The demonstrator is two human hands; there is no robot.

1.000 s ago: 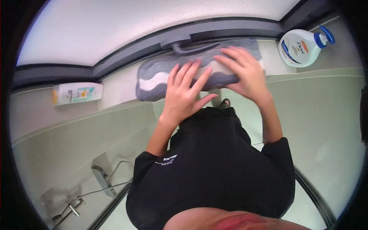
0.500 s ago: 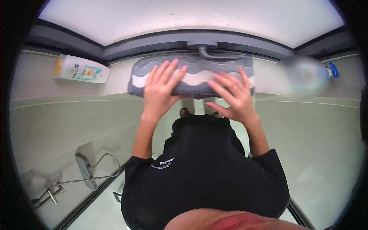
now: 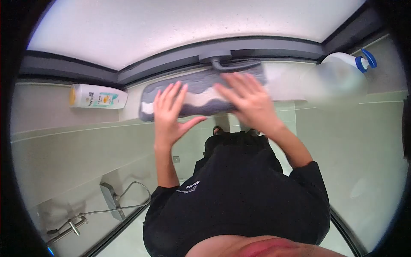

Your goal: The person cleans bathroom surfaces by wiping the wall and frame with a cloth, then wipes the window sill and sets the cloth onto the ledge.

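- Up at twelve o'clock in the head view, a grey bath mat with a pale wavy stripe lies folded along the ledge, just under a dark window frame and its handle.
- Both palms lie flat on the mat with fingers spread wide; neither hand grips anything.
- The left hand presses the mat's ten-o'clock end, its fingertips on the pale stripe and its thumb hanging off the near edge.
- The right hand covers the mat's one-o'clock end and looks motion-blurred; half a second ago it sat further out toward two o'clock with more mat showing beyond it, so it has slid inward toward the left hand.
- The mat now looks shorter and shifted toward eleven o'clock compared with the earlier pictures, which suggests it is being smoothed or pushed along the ledge; part of that shift may be head movement.
- A shampoo bottle lies on its side at ten o'clock, well apart from the left hand.
- A white pump bottle with a blue nozzle stands at two o'clock, near the right hand but not touching, and is blurred.
- Lower down at seven o'clock, a shower hose and fitting hang on the tiled wall.
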